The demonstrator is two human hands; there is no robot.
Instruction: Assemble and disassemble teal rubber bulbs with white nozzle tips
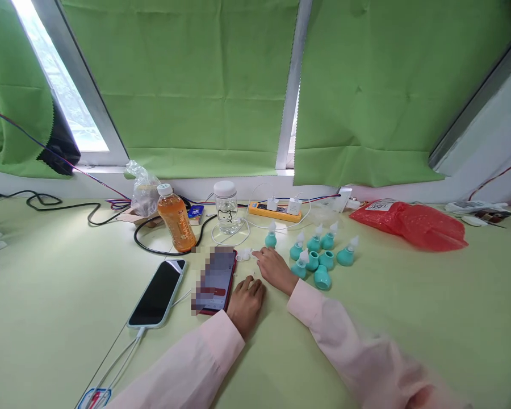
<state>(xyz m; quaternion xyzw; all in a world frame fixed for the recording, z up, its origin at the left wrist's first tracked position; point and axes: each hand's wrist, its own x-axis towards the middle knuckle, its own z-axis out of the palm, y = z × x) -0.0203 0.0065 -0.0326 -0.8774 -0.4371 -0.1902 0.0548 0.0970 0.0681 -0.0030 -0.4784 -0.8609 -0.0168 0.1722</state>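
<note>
Resting on the table, my left hand [246,304] lies palm down with its fingers slightly bent and apart, just right of a red-edged phone [216,284]. My right hand [276,270] reaches left above it, fingertips drawn together at a group of small clear plastic pieces [244,254]. Whatever is between those fingertips is too small to make out. Several teal squeeze bulbs with clear pointed tips [297,250] stand to the right of that hand. Among them are teal bulbs without tips, one [322,278] tipped toward me. Another tipped bulb [271,236] stands apart behind my right hand.
A white-cased phone [157,295] with cables lies at left. Behind are an orange drink bottle [176,221], a clear jar [226,213] and a yellow power strip [276,212] with chargers. A red plastic bag [409,224] lies at back right. Black cable [153,247] loops near the bottle.
</note>
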